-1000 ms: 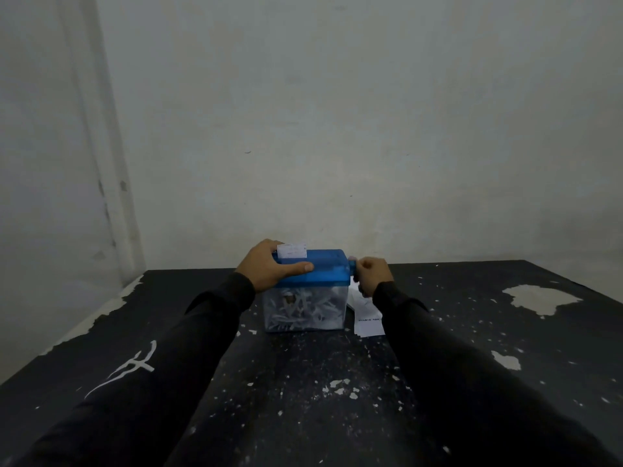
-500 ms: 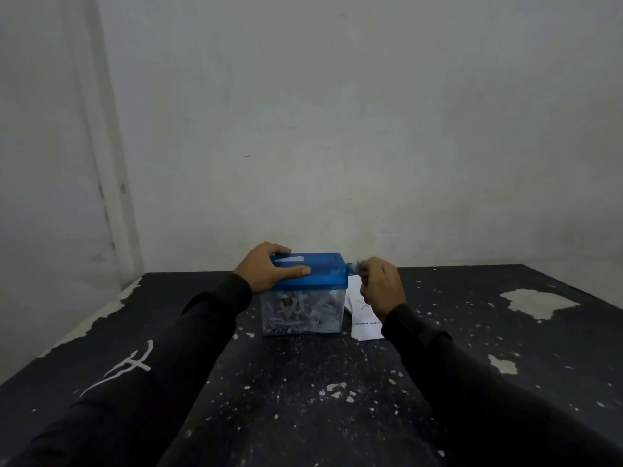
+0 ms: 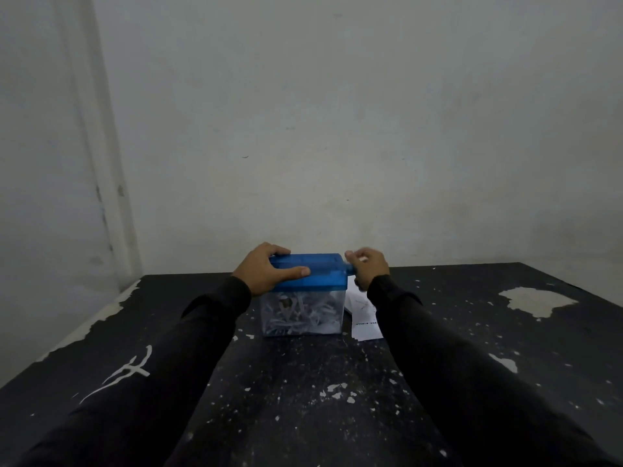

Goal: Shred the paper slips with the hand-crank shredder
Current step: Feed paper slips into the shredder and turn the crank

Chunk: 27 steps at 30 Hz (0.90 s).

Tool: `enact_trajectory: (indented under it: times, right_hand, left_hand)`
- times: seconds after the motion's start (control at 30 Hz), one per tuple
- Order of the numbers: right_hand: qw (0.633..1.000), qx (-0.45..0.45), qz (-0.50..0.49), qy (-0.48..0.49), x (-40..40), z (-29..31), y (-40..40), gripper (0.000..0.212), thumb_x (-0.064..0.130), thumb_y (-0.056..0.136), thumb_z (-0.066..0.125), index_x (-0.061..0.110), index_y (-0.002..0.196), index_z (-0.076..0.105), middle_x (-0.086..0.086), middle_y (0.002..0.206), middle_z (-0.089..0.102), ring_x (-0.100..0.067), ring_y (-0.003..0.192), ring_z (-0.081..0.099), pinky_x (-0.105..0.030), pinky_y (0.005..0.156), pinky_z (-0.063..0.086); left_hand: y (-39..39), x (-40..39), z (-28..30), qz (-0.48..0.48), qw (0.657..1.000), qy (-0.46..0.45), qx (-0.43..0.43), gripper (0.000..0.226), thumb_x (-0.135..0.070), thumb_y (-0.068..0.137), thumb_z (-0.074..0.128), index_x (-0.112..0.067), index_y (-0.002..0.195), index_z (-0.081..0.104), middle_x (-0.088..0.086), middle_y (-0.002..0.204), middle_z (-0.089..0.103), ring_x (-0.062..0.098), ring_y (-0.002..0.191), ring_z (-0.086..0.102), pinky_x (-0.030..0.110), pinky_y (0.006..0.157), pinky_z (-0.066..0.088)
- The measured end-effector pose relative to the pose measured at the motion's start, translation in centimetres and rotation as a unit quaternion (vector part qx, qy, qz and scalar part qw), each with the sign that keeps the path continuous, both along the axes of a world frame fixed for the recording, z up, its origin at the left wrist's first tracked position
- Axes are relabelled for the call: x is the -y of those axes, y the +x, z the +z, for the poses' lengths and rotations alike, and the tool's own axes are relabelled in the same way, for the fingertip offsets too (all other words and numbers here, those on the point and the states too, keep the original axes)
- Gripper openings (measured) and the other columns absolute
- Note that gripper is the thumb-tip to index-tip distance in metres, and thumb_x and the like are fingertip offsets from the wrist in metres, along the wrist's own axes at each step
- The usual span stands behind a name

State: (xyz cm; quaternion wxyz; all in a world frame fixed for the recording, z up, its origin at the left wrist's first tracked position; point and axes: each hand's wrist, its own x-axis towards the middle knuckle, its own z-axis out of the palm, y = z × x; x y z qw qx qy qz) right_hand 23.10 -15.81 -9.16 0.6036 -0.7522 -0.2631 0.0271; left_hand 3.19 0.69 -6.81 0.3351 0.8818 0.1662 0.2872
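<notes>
Since the previous frame, right hand [image 3: 369, 268] has risen beside the hand-crank shredder [image 3: 307, 291], gripping its crank; left hand [image 3: 266, 269] clasps the blue lid. Paper slips [image 3: 364, 315] lie right of it on the surface [image 3: 303, 399], print unreadable.

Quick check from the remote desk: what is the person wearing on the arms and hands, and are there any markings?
Both arms are in long black sleeves that reach the wrists. The left sleeve carries a white brushstroke-like mark on the forearm; the right sleeve shows no marking. The left hand and right hand are bare: no gloves, and no rings or watch visible.
</notes>
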Motion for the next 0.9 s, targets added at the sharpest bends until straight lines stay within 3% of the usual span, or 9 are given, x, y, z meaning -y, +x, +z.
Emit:
enact_trajectory:
  times: [0.07, 0.17, 0.27, 0.33, 0.43, 0.57, 0.67, 0.73, 0.9]
  right_hand:
    - [0.999, -0.012, 0.005, -0.030, 0.8, -2.5, -0.4, 0.032, 0.021, 0.098, 0.062, 0.010, 0.068, 0.060, -0.008, 0.066, 0.057, -0.019, 0.055, 0.046, -0.030, 0.053, 0.040]
    - [0.999, 0.018, 0.010, -0.044, 2.4, -4.9, -1.1, 0.040, 0.022, 0.099, 0.061, 0.011, 0.061, 0.054, -0.001, 0.056, 0.046, -0.014, 0.054, 0.039, -0.028, 0.055, 0.037]
    - [0.999, 0.043, 0.003, -0.031, 3.4, -5.0, -1.3, 0.045, 0.033, 0.101, 0.059, 0.006, 0.066, 0.062, -0.004, 0.061, 0.057, -0.011, 0.056, 0.047, -0.029, 0.057, 0.044]
    - [0.997, 0.058, -0.041, -0.028, 3.9, -5.0, -0.7, 0.044, 0.038, 0.101, 0.058, 0.004, 0.074, 0.067, -0.012, 0.072, 0.065, -0.014, 0.064, 0.054, -0.038, 0.069, 0.055]
    - [0.980, 0.067, -0.094, -0.164, 4.9, -5.7, 0.8, 0.034, 0.049, 0.091, 0.068, 0.016, 0.083, 0.064, -0.002, 0.081, 0.066, -0.017, 0.080, 0.063, -0.042, 0.082, 0.058]
    - [0.934, 0.026, -0.075, -0.350, 5.2, -7.1, 2.3, 0.075, 0.084, 0.048, 0.076, 0.029, 0.099, 0.065, 0.002, 0.093, 0.069, -0.021, 0.094, 0.066, -0.037, 0.083, 0.056]
    - [0.940, 0.005, -0.079, -0.333, 5.1, -6.9, 2.2, 0.060, 0.069, 0.054, 0.086, 0.023, 0.088, 0.066, 0.003, 0.083, 0.065, -0.019, 0.085, 0.064, -0.040, 0.088, 0.055]
    - [0.952, -0.009, -0.075, -0.296, 5.4, -6.6, 2.0, 0.042, 0.052, 0.064, 0.090, 0.021, 0.085, 0.071, 0.003, 0.087, 0.069, -0.020, 0.091, 0.067, -0.044, 0.094, 0.054]
    - [0.967, -0.013, -0.071, -0.246, 5.8, -6.6, 2.4, 0.016, 0.033, 0.083, 0.082, 0.024, 0.079, 0.069, 0.005, 0.093, 0.068, -0.016, 0.092, 0.064, -0.043, 0.098, 0.053]
  left_hand:
    - [0.1, 0.1, 0.0, 0.000, 1.000, 0.001, 0.000, 0.104, -0.085, 0.050, 0.075, -0.018, 0.129, 0.065, -0.003, 0.124, 0.058, 0.014, 0.111, 0.056, 0.026, 0.093, 0.043]
    - [0.2, 0.0, -0.1, 0.011, 1.000, -0.002, 0.000, 0.092, -0.076, 0.060, 0.082, -0.018, 0.130, 0.064, -0.002, 0.125, 0.058, 0.014, 0.111, 0.056, 0.026, 0.092, 0.042]
    - [0.1, 0.1, -0.2, 0.009, 1.000, -0.004, -0.001, 0.102, -0.084, 0.052, 0.078, -0.019, 0.130, 0.064, -0.002, 0.126, 0.058, 0.014, 0.111, 0.056, 0.026, 0.092, 0.042]
    - [0.0, 0.2, -0.2, 0.007, 1.000, -0.009, 0.003, 0.097, -0.079, 0.056, 0.080, -0.018, 0.130, 0.064, -0.002, 0.126, 0.058, 0.014, 0.110, 0.056, 0.026, 0.091, 0.043]
    - [0.0, 0.3, -0.2, 0.009, 1.000, -0.010, 0.008, 0.087, -0.071, 0.060, 0.080, -0.018, 0.128, 0.064, -0.002, 0.124, 0.059, 0.012, 0.108, 0.057, 0.020, 0.085, 0.042]
    - [0.1, 0.3, -0.1, 0.008, 1.000, -0.013, 0.010, 0.084, -0.069, 0.062, 0.081, -0.018, 0.126, 0.065, -0.002, 0.122, 0.060, 0.009, 0.104, 0.058, 0.013, 0.077, 0.041]
    - [0.1, 0.4, -0.2, 0.005, 1.000, -0.018, 0.015, 0.081, -0.067, 0.063, 0.083, -0.018, 0.126, 0.065, -0.003, 0.121, 0.060, 0.005, 0.102, 0.057, 0.013, 0.077, 0.041]
    - [0.0, 0.4, -0.2, 0.003, 1.000, -0.022, 0.018, 0.082, -0.067, 0.062, 0.083, -0.018, 0.126, 0.064, -0.003, 0.121, 0.060, 0.002, 0.101, 0.056, 0.011, 0.076, 0.041]
    - [-0.1, 0.5, -0.2, 0.005, 1.000, -0.022, 0.017, 0.086, -0.070, 0.060, 0.082, -0.019, 0.126, 0.064, -0.003, 0.121, 0.059, 0.004, 0.103, 0.057, 0.011, 0.076, 0.041]
